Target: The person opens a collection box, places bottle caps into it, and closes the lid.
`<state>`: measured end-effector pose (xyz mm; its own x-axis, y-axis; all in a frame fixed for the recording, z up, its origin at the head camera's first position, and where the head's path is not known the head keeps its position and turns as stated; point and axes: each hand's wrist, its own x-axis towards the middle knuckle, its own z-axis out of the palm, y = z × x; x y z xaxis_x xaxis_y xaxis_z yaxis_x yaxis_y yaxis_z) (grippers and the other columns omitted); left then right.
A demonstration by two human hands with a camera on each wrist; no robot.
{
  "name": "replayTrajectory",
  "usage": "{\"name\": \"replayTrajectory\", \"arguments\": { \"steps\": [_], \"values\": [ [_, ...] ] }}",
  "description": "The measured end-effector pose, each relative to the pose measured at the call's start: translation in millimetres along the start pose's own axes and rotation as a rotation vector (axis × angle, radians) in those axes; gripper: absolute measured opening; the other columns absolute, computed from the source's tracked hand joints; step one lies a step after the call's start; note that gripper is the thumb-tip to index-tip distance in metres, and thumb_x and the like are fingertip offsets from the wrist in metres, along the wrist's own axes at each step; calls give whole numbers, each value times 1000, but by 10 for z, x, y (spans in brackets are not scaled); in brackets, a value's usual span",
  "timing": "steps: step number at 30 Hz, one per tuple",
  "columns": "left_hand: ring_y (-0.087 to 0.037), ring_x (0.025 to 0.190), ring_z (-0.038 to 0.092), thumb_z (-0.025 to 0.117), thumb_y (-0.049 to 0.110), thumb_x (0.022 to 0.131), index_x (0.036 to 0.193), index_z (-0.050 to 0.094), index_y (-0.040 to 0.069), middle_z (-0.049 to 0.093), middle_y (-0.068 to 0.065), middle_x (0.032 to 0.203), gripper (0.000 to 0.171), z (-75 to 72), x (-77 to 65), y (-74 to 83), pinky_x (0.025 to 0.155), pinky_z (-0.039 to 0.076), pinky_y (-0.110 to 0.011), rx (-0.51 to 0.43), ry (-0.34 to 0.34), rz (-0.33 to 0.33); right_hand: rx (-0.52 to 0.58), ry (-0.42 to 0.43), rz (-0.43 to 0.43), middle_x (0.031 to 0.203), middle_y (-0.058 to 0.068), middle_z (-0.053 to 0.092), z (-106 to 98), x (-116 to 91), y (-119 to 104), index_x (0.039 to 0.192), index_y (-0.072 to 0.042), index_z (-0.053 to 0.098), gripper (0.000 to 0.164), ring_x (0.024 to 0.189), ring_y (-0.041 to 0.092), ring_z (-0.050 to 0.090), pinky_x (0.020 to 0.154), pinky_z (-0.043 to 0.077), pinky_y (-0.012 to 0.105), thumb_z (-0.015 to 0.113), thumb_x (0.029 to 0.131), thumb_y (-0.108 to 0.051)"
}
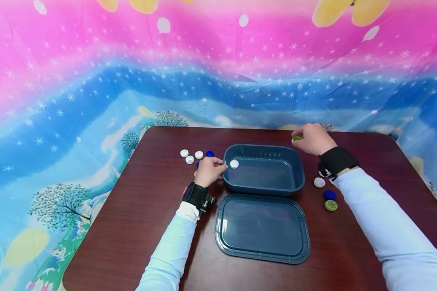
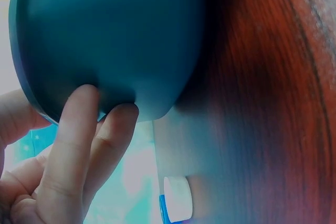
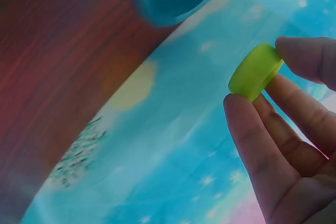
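A dark blue-grey plastic container (image 1: 264, 189) stands on the table, with a white bottle cap (image 1: 234, 164) lying inside near its left end. My left hand (image 1: 208, 171) grips the container's left rim. In the left wrist view its fingers (image 2: 79, 124) press the outer wall while the thumb lies over the rim. Above and beyond the container's right back corner, my right hand (image 1: 315, 139) pinches a yellow-green bottle cap (image 3: 256, 72) between thumb and fingertips. The matching lid (image 1: 262, 228) lies flat in front of the container.
Left of the container are several white caps (image 1: 184, 153) and a blue cap (image 1: 209, 153), with others partly hidden by the left hand. Under the right forearm's side lie a white cap (image 1: 319, 182), a blue cap (image 1: 330, 195) and another yellow-green cap (image 1: 331, 205). A patterned cloth (image 1: 218, 60) hangs behind.
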<state>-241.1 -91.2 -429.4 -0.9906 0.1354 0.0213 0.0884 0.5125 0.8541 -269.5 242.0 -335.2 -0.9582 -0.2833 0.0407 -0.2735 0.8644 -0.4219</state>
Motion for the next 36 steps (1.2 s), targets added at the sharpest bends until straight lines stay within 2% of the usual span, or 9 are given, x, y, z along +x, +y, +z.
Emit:
{"name": "replayTrajectory", "arguments": {
  "steps": [5,11,19,27,33,36],
  "values": [
    [-19,61,69,70,13,90,102,72,-1,72,-13,86,19,0,8,-12,61,57,-30,-9,-3,-7,0,-14,-60,107,24,66,56,97,-219,116,5,67,27,88,34,62,78,48,48,62,93,-7],
    [-19,61,69,69,13,90,102,72,-1,72,-13,85,18,-7,19,-25,61,57,-30,-20,-3,-3,1,-39,-133,106,22,67,197,228,-446,112,4,69,23,91,34,62,81,49,49,64,91,-5],
    [-21,61,69,69,12,91,99,73,0,72,-12,83,15,-16,17,-24,61,57,-30,-16,0,7,9,-135,-145,113,20,65,491,358,-675,116,4,68,26,99,33,62,86,50,45,65,92,-7],
    [-18,60,69,70,12,90,100,73,-1,72,-13,85,17,-18,5,-2,60,57,-29,-22,-1,-4,15,-192,-167,114,19,65,800,481,-793,114,3,69,26,101,31,61,87,51,44,67,90,-4],
    [-18,61,69,69,12,91,101,73,-1,72,-12,85,17,-14,23,-21,60,57,-29,-26,-8,2,-7,-249,-191,113,19,66,1022,549,-824,108,1,72,20,92,27,62,84,52,42,64,90,0],
    [-20,63,70,69,13,91,101,73,0,72,-12,85,17,-18,22,-21,61,57,-29,-17,-10,4,-7,-264,-184,107,17,67,1112,578,-818,104,1,73,18,84,25,61,78,53,40,62,89,2]
  ]
}}
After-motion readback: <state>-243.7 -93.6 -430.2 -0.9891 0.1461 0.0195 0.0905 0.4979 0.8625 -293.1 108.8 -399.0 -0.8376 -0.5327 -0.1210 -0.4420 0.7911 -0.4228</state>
